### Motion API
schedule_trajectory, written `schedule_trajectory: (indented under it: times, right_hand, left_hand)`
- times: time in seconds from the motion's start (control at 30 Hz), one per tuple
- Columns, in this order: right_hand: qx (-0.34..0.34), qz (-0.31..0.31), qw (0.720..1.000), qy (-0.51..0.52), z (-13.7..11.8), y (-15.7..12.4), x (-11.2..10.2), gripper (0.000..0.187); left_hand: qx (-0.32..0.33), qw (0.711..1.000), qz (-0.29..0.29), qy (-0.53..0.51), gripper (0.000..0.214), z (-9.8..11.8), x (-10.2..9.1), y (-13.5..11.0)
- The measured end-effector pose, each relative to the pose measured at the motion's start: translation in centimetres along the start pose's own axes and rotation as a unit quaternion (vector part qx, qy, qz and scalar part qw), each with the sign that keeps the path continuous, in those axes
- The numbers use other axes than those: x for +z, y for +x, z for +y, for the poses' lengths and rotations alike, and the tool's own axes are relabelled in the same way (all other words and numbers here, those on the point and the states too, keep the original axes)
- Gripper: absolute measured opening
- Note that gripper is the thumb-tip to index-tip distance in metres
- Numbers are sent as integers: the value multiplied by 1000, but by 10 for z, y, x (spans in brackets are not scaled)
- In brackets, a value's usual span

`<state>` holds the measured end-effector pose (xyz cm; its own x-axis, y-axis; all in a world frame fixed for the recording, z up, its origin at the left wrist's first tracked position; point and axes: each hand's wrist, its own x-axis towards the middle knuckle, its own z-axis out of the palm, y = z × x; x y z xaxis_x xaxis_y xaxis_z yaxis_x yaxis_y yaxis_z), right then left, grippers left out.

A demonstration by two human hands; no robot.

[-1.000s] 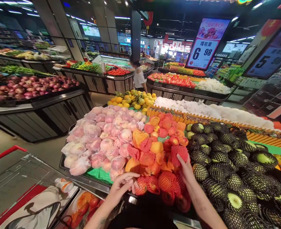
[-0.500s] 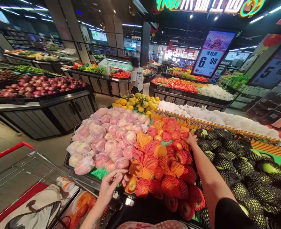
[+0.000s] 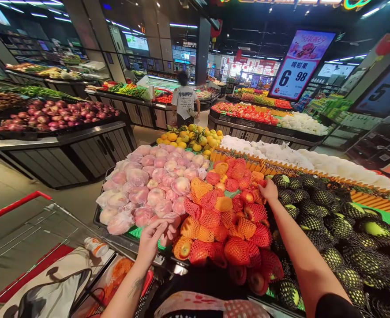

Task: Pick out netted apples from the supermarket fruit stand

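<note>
My left hand (image 3: 160, 230) is over the front edge of the stand, beside the wrapped peaches (image 3: 155, 196). Its fingers are curled together in a pinch, and whatever may be between them is too small to tell. My right arm stretches forward, and my right hand (image 3: 268, 191) is at the right edge of the heap of apples (image 3: 238, 254) in red and orange foam nets. Its fingers are bent down against the netted fruit there and partly hidden; a bit of red shows just beyond them.
Melons in black nets (image 3: 324, 221) lie to the right. Yellow-green citrus fruit (image 3: 195, 138) and white-wrapped fruit (image 3: 281, 154) are behind. A shopping cart (image 3: 26, 205) with bags stands at the left. Red onions (image 3: 59, 115) fill another stand. A person (image 3: 185, 104) is farther back.
My left hand has risen slightly, its fingers drawn closer together. My right hand's fingers have bent inward at the apples' edge. The person behind has shifted left and turned their back.
</note>
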<state>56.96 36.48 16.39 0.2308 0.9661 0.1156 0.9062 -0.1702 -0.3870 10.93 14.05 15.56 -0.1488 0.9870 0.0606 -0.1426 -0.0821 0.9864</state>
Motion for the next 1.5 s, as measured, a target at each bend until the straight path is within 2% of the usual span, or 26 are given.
schedule_trajectory:
  times: [0.1, 0.2, 0.3, 0.37, 0.43, 0.53, 0.57, 0.63, 0.7, 0.8, 0.93, 1.03, 1.17, 1.23, 1.33, 1.37, 1.4, 1.43, 1.5]
  right_hand:
    - [-143, -28, 989, 17, -53, -26, 1, 48]
    - [-290, -96, 952, 20, -110, -59, 10, 25]
    - [-365, -135, 921, -9, -151, -93, 26, 21]
    - [-387, -144, 910, -34, -165, -113, 41, 19]
    - [-387, -143, 909, -60, -168, -126, 55, 31]
    - [-349, -129, 923, -99, -163, -131, 71, 49]
    - [-332, -122, 929, -110, -160, -131, 73, 47]
    - [-299, -102, 940, -129, -154, -127, 73, 32]
    - [-277, -81, 947, -140, -148, -125, 68, 19]
    - [-293, -74, 944, -136, -144, -125, 59, 18]
    - [-361, -97, 921, -111, -150, -130, 60, 10]
    - [-387, -105, 911, -94, -157, -132, 71, 20]
    - [-359, -85, 926, -80, -161, -130, 78, 32]
    - [-336, -58, 938, -63, -161, -131, 69, 27]
    - [-318, -11, 948, -25, -160, -145, 40, 9]
    - [-315, 4, 949, 4, -159, -155, 29, 8]
    - [-312, 12, 949, 47, -157, -167, 20, 10]
    - [-296, 17, 945, 137, -155, -180, 12, 13]
    - [-242, -42, 920, 304, -149, -208, 4, 13]
  left_hand:
    - [10, 1000, -9, -12, 35, 6, 12, 4]
    - [11, 1000, -24, -12, 34, 9, 16, 1]
    - [5, 1000, -31, 0, 32, 8, 10, -7]
    - [4, 1000, -21, 11, 33, 7, 1, -15]
    - [5, 1000, -4, 25, 33, 6, -12, -21]
    - [0, 999, 17, 48, 34, 6, -32, -28]
    - [-4, 998, 22, 53, 35, 6, -37, -29]
    - [-11, 998, 28, 56, 37, 6, -45, -30]
    - [-22, 998, 23, 55, 40, 4, -46, -30]
    - [-52, 998, -14, 45, 42, -1, -35, -27]
    - [-67, 994, -76, 43, 45, -1, -6, -20]
    - [-50, 991, -111, 56, 44, 7, 12, -13]
    - [-29, 988, -144, 58, 41, 13, 20, -6]
    - [-29, 986, -152, 58, 40, 10, 18, -5]
    - [-47, 981, -180, 62, 41, -2, 15, -6]
    - [-58, 978, -193, 61, 42, -9, 14, -7]
    - [-70, 974, -207, 58, 43, -16, 15, -8]
    - [-78, 971, -219, 55, 44, -23, 17, -10]
    - [-76, 966, -238, 59, 46, -38, 24, -15]
